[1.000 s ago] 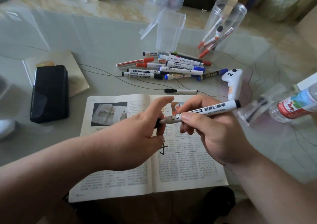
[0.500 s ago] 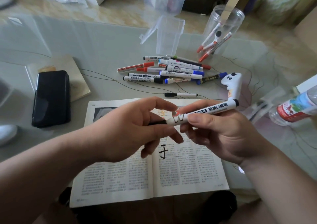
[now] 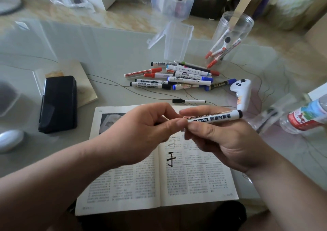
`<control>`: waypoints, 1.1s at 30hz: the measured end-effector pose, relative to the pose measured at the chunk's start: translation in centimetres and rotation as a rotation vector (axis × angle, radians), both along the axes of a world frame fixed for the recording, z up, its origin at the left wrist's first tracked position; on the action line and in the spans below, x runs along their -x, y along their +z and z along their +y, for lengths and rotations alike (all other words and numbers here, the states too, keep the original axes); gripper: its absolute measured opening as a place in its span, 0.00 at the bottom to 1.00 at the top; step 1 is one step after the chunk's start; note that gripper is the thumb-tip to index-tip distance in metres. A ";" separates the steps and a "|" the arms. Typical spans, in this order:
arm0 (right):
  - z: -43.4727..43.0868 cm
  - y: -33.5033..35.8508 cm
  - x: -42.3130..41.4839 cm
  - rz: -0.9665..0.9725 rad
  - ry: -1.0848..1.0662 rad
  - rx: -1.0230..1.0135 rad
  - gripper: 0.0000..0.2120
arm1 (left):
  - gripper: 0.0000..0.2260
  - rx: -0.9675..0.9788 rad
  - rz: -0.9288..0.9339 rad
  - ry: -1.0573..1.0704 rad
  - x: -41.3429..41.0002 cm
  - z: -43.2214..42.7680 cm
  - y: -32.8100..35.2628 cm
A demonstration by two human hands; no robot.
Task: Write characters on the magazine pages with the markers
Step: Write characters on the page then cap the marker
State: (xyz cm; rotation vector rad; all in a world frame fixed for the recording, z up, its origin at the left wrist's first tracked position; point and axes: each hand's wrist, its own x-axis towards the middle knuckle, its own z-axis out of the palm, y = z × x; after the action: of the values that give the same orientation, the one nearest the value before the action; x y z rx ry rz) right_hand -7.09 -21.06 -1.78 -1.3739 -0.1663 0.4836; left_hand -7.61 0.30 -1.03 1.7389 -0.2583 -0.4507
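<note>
**Head view over a glass-topped table (image 3: pixel 106 50).**

Containers: at the upper right of the frame a clear round jar (image 3: pixel 245 29) holds several red-capped markers (image 3: pixel 219 51), caps toward its lower end. Left of it is a clear rectangular tub (image 3: pixel 177 39) with a flap lid hanging open on its left side. A second clear tub (image 3: pixel 172 1) sits behind it at the top edge, its contents too blurred to tell. At the right edge a clear plastic bottle (image 3: pixel 304 114) lies on its side; the print on its red label is too blurred to read.

Centre: loose markers (image 3: pixel 177 78) lie in a heap, with red, blue and black caps. Several barrels read "WHITEBOARD MARKER". Just below the heap lies a thin pen (image 3: pixel 187 101) with a black cap, and to its right is a white handheld controller (image 3: pixel 242 93). At centre left a black phone (image 3: pixel 58 103) rests on a beige booklet (image 3: pixel 85 89).

Foreground: the magazine (image 3: pixel 141 186) lies open at the near edge of the table, printed in dense columns. One black handwritten character (image 3: pixel 171 160), resembling 于, stands on the right-hand page beside the fold.

Above the pages both hands hold one marker (image 3: pixel 217 118) roughly level.
- **Right hand (image 3: pixel 221 142):** its grip is clamped round the white barrel, which bears Chinese characters and a code resembling "MS103".
- **Left hand (image 3: pixel 141 133):** its grip is pinched, thumb against forefinger, on the barrel's left end.

Whether the cap is on cannot be told.
</note>
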 end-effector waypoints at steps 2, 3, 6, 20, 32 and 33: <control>-0.5 0.3 -0.7 0.013 -0.051 -0.051 0.21 | 0.13 -0.038 -0.007 0.028 -0.3 0.5 0.4; -0.8 0.6 -1.0 -0.019 -0.067 -0.042 0.20 | 0.11 -0.058 -0.006 0.041 -0.4 0.9 0.6; -1.1 1.3 -0.4 -0.260 0.041 0.208 0.10 | 0.13 0.071 0.139 0.033 -0.7 1.8 0.9; 0.7 -0.5 2.3 -0.868 -0.031 0.527 0.07 | 0.18 0.173 0.267 0.346 -1.1 -0.9 -0.1; -0.6 0.6 0.0 0.090 -0.068 -0.058 0.09 | 0.16 -0.164 -0.133 0.326 -2.1 -0.8 -0.9; -0.6 0.6 -0.1 0.086 -0.125 -0.065 0.07 | 0.16 -0.275 -0.144 0.319 -2.3 -0.7 -1.1</control>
State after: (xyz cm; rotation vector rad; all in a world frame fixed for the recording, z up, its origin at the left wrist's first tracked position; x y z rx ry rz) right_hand -7.01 -21.66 -1.16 -1.2887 -0.0252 0.4279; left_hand -5.35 -0.42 -2.10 2.0417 -0.0169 -0.1314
